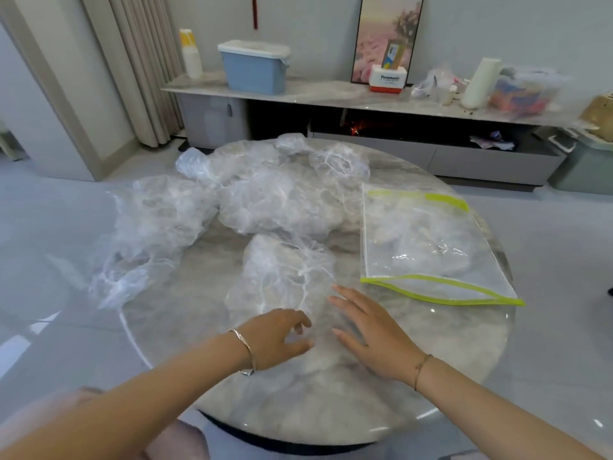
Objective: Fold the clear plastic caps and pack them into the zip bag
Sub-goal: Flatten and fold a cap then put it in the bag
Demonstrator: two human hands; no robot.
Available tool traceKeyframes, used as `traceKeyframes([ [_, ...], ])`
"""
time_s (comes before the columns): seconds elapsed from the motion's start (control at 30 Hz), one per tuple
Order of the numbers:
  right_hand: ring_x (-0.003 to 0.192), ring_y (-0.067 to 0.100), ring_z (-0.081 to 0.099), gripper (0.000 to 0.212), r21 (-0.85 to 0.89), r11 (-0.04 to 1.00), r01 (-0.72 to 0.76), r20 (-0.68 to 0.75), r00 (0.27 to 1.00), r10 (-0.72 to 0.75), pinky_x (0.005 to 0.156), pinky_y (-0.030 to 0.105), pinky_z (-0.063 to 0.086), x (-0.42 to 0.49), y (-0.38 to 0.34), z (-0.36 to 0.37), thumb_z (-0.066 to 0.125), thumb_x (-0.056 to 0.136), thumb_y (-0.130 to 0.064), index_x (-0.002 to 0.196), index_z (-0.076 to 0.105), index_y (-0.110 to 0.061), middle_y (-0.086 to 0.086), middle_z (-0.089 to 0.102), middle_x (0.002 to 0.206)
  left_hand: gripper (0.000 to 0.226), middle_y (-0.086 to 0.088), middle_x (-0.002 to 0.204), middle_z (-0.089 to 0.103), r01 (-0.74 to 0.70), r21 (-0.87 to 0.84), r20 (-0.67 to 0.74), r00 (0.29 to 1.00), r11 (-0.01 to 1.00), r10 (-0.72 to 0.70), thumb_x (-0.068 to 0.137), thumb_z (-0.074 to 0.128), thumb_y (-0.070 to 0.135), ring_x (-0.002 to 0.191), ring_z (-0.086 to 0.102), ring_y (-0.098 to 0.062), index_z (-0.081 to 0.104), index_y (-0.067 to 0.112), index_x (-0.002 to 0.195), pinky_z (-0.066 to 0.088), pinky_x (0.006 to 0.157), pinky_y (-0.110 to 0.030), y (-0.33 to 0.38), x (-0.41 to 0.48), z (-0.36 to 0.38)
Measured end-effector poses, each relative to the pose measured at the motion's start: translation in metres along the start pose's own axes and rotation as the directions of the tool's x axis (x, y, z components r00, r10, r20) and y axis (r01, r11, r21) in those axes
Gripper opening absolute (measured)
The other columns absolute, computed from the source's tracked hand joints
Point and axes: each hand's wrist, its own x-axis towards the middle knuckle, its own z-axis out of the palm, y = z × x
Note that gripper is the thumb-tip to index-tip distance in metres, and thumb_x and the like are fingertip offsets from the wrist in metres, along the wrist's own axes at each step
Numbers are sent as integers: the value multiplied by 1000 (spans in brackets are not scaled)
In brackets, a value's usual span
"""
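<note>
Find the nearest cap on the table, near centre, spread as a crumpled oval with a white bunched hem. Note the right hand laid flat at its near-right edge, fingers straight and released, pressing film to the marble. Note the left hand just beside it, fingers curled over the near hem; cannot tell through clear film whether pinching or only hovering.

Judged as the first fold of this cap. To do it well:
- Keep the flat palm down as an anchor.
- Sweep trapped air out toward the far side before creasing.
- Bring the hem across in one clean half, then press along the crease.
- Fold again until narrower than the bag's opening.
- Move slowly, since thin film like this probably springs back and slides.

Farther out, see a heap of unfolded caps across the far half, and more trailing over the left edge.

At right, see the bag lying flat, near the right hand but apart from it, green-edged near end parted, pale crumpled film inside, read as caps already packed.

Beyond, on the far sideboard, a blue bin with a white lid, contents hidden.
</note>
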Motion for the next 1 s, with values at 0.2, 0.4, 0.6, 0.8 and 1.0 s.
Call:
traceKeyframes([
  [0.2, 145, 6, 1, 72, -89, 991, 98, 134, 987, -86, 108, 13, -15, 4, -5, 21, 33, 84, -64, 149, 19, -34, -15, 9, 157, 84, 4, 148, 29, -27, 172, -104, 994, 985, 45, 72, 30, 74, 135, 26, -16, 31, 26, 142, 22, 109, -27, -26, -13, 1],
  [0.4, 145, 4, -3, 68, -154, 957, 246, 222, 953, -209, 115, 25, -13, 0, -9, 30, 35, 89, -65, 149, 18, -38, -15, 8, 157, 111, 5, 158, -2, -131, 191, 111, 988, 973, 111, 58, 35, 89, 144, 2, -17, 4, 33, 149, 4, 115, -30, -33, -30, 18],
  [0.6, 113, 13, 60, 45, -319, 888, 331, 33, 940, -338, 104, 29, 28, -3, 3, 44, 42, 90, -48, 117, 66, -22, -4, 64, 123, 81, 5, 152, 23, -269, -42, -25, 963, 962, 268, 76, 62, 27, 132, 27, -14, 22, 25, 146, 25, 110, -24, -19, -23, 23],
  [0.8, 95, 5, 62, 41, -136, 952, 274, -190, 936, -296, 88, 20, 44, -5, 3, 33, 39, 99, -38, 89, 76, -22, -12, 72, 99, 77, 2, 143, 42, -286, 257, -167, 928, 923, 333, 62, 53, 38, 129, 40, -24, 45, 22, 137, 28, 110, -34, -32, -18, 21],
  [1.0, 81, -6, 63, 22, 625, 759, -182, -147, 928, 343, 77, 8, 42, -11, -5, 13, 59, 91, -8, 74, 68, -19, -17, 70, 77, 23, 14, 92, 70, -318, 124, -487, 806, 940, 337, 77, 56, 40, 101, 63, -11, 70, 26, 89, 41, 92, -20, -37, -11, 2],
])
